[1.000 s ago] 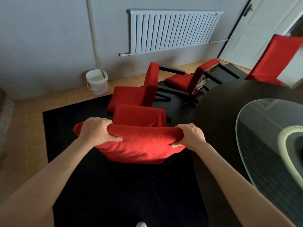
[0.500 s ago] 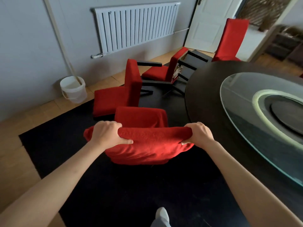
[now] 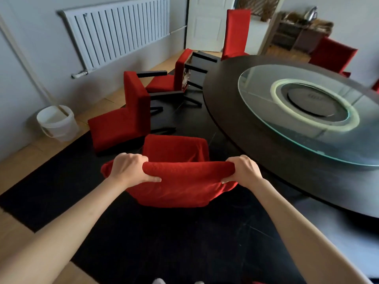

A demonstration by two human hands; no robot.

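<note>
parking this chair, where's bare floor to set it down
Bare black rug left of the held chair, out to the wood floor, and behind it, nearer the person. Crowded ahead by two tipped chairs, right by the round table.

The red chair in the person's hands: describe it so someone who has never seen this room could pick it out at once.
Find the big round dark table; the red chair stands on the black rug by its near left edge. Unlike the two tipped chairs beyond it, it is upright, with the left hand and right hand gripping its backrest top.
</note>
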